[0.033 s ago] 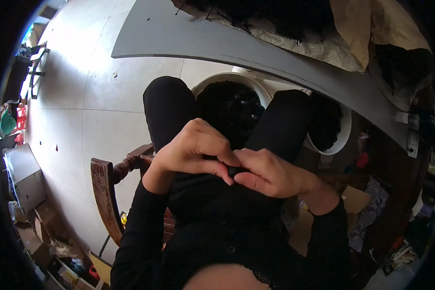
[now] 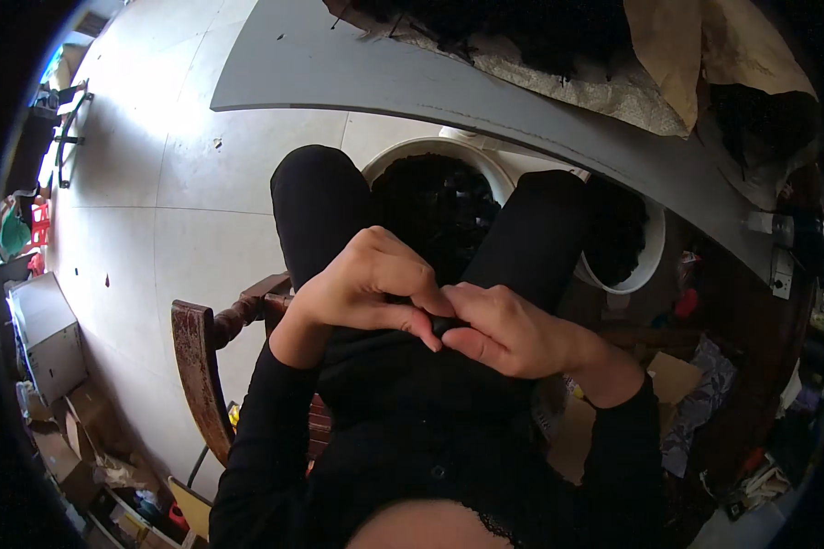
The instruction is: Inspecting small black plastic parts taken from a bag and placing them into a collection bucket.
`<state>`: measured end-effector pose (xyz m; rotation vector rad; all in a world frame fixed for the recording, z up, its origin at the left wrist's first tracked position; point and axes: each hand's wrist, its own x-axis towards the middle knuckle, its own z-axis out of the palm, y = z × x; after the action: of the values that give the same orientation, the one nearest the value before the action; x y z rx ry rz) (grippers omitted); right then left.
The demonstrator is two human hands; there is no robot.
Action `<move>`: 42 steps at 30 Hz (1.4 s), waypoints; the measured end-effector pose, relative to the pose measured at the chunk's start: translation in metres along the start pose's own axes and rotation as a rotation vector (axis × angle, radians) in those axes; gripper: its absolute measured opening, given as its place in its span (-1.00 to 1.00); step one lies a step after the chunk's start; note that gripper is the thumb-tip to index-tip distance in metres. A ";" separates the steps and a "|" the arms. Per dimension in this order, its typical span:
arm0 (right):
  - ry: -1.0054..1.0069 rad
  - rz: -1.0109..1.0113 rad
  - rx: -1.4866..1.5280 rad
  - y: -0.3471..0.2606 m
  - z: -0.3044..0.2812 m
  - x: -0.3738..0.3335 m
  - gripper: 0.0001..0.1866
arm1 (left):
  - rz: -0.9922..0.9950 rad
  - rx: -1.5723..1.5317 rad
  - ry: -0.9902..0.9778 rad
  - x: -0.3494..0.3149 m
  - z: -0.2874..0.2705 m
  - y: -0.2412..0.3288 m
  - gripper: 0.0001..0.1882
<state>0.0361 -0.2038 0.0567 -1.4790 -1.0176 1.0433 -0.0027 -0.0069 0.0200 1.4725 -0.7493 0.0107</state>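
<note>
Small black piece: held centrally, above the lap. From left: wooden armrest, surface worn; left hand, thumb and fingers pinched on the piece; round tub of black items, between the knees; right hand, thumb and forefinger gripping the piece; white bucket, dark contents, near the grey table.

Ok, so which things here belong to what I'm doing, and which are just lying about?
Likely part of the job:
small black piece, between left hand and right hand
bucket of dark material between the knees
second bucket, to its right

Apparently just lying about:
white box, left
cardboard boxes, lower left
patterned cloth, lower right
</note>
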 end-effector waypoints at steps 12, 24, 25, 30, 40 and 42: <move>0.781 -0.339 -1.205 -0.003 -0.020 0.017 -0.70 | -0.525 0.014 0.605 0.020 0.015 0.018 -0.80; 0.523 0.008 0.594 0.015 -0.011 0.011 -0.65 | -0.172 0.270 0.480 0.018 0.013 0.009 -0.74; 0.521 0.008 0.595 0.017 -0.009 0.014 -0.65 | -0.155 0.391 0.492 0.019 0.014 0.009 -0.72; 0.677 -0.204 0.629 0.028 -0.001 0.021 -0.81 | -0.050 0.579 0.542 0.020 0.024 0.004 -0.70; 0.624 -0.162 0.768 0.037 0.001 0.033 -0.89 | -0.065 0.576 0.589 0.013 0.022 -0.002 -0.69; 0.624 -0.162 0.928 0.039 0.001 0.037 -0.90 | -0.055 0.610 0.579 0.014 0.018 -0.002 -0.69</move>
<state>0.0477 -0.1730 0.0145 -0.8210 -0.1330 0.6954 0.0008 -0.0293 0.0235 1.9343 -0.2279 0.6464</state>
